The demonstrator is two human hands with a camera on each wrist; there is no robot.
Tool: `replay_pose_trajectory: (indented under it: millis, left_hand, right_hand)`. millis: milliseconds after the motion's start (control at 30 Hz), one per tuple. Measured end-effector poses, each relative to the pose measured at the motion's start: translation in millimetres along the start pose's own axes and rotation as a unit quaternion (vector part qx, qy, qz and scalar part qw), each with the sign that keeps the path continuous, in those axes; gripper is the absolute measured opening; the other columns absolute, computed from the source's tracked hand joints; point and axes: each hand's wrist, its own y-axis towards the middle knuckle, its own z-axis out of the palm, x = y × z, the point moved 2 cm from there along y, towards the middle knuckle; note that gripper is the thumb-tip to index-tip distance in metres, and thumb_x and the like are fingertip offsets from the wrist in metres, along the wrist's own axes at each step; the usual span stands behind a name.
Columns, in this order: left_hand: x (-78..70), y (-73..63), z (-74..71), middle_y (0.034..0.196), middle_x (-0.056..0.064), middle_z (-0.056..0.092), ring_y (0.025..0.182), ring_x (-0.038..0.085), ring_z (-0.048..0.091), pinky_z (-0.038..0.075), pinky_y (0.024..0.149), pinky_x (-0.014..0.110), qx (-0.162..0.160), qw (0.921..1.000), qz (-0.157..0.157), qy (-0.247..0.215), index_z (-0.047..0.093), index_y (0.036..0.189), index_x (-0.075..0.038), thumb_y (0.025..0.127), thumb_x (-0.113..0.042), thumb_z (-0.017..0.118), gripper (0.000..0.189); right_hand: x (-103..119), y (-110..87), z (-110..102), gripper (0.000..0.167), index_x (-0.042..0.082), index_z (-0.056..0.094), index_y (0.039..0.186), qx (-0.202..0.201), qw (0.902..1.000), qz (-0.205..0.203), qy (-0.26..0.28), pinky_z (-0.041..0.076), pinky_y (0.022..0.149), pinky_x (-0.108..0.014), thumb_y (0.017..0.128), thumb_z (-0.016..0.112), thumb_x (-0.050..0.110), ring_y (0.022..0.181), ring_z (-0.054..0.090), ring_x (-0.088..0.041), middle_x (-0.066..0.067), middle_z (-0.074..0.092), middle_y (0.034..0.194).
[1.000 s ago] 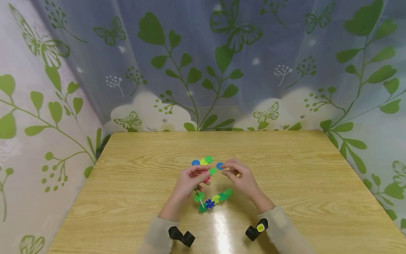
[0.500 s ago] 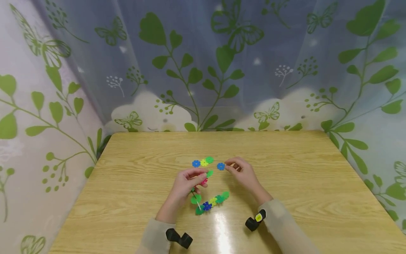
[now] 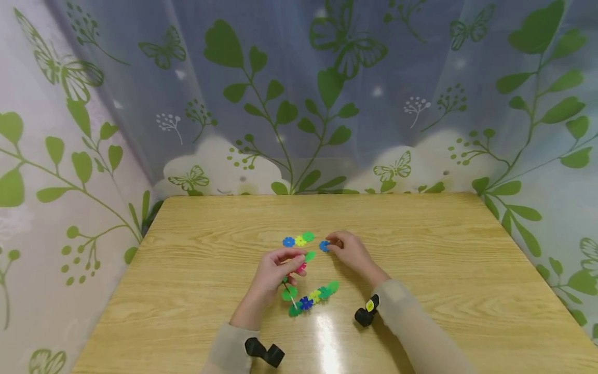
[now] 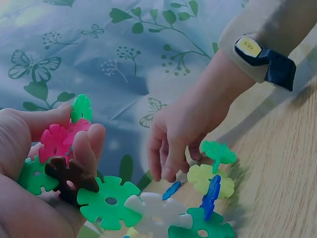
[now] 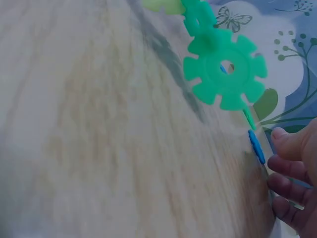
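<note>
My left hand (image 3: 280,267) pinches a chain of notched plastic interlocking discs between thumb and fingers. At its held end are a green disc (image 4: 82,108) and a pink disc (image 4: 54,141). The chain hangs past a brown disc (image 4: 71,181) and a white disc (image 4: 157,214), then curves toward my right hand's side. My right hand (image 3: 352,252) reaches down to a single blue interlocking disc (image 3: 324,246) on the table. In the right wrist view its thumb and fingers (image 5: 282,166) stand apart beside that blue disc (image 5: 256,147); whether they touch it is unclear.
Three more discs lie in a row on the wooden table (image 3: 210,228) beyond my left hand: a blue one (image 3: 288,242), a yellow one (image 3: 300,240) and a green one (image 3: 308,236). A patterned curtain (image 3: 299,104) stands behind the table's far edge.
My left hand and the chain shifted slightly left and down, then stayed. My right hand drew back a little, then came in over the blue disc, its forearm swinging further up the table.
</note>
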Motion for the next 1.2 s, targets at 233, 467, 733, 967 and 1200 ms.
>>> replay_pose_trajectory:
  millis: [233, 467, 733, 967, 1200]
  left_hand:
    - [0.8, -0.5, -0.5, 0.089, 0.008, 0.063, 0.067, 0.016, 0.065, 0.052, 0.047, 0.022, -0.002, 1.0000, 0.004, -0.002, 0.063, 0.108, 0.003, 0.084, -0.021, 0.070, 0.035]
    - [0.5, -0.1, 0.7, 0.090, 0.007, 0.064, 0.067, 0.016, 0.065, 0.052, 0.047, 0.022, -0.004, 1.0000, 0.003, -0.001, 0.065, 0.105, 0.001, 0.084, -0.020, 0.071, 0.031]
    - [0.2, -0.2, 1.9, 0.093, 0.009, 0.063, 0.068, 0.017, 0.065, 0.052, 0.047, 0.023, -0.011, 0.9999, 0.006, 0.002, 0.066, 0.105, -0.002, 0.083, -0.024, 0.072, 0.031]
    - [-0.3, 0.6, 3.4, 0.094, 0.010, 0.063, 0.069, 0.018, 0.065, 0.053, 0.047, 0.024, -0.009, 0.9999, 0.004, 0.001, 0.066, 0.105, -0.003, 0.082, -0.024, 0.072, 0.032]
    - [-1.0, 0.2, 4.1, 0.093, 0.010, 0.063, 0.070, 0.018, 0.065, 0.054, 0.049, 0.025, -0.010, 0.9999, 0.002, 0.007, 0.066, 0.105, -0.004, 0.082, -0.026, 0.073, 0.033]
  right_hand:
    - [2, 9.5, 5, 0.037, 0.002, 0.062, 0.116, 0.035, 0.9969, 0.019, -0.068, 0.052, 0.076, -0.036, 0.084, 0.070, 0.020, 0.086, 0.055, -0.021, -0.007, 0.056, 0.097]
    - [5, 10.3, 6, 0.032, 0.003, 0.063, 0.110, 0.049, 0.9927, 0.040, -0.102, 0.050, 0.079, -0.038, 0.085, 0.070, 0.022, 0.089, 0.053, -0.022, -0.007, 0.051, 0.098]
    - [1, 6.1, 4, 0.019, 0.009, 0.054, 0.104, 0.000, 0.9970, 0.069, -0.034, 0.049, 0.069, -0.036, 0.089, 0.064, 0.014, 0.082, 0.054, -0.022, -0.007, 0.056, 0.093]
    - [-2, -6.2, -2, 0.013, 0.009, 0.060, 0.103, -0.059, 0.9952, 0.044, 0.064, 0.049, 0.061, -0.031, 0.090, 0.063, 0.009, 0.075, 0.055, -0.019, -0.006, 0.061, 0.085]
    - [14, -21.6, -13, 0.014, 0.000, 0.062, 0.101, -0.072, 0.9864, -0.005, 0.147, 0.042, 0.052, -0.023, 0.088, 0.064, 0.005, 0.065, 0.051, -0.016, -0.009, 0.062, 0.079]
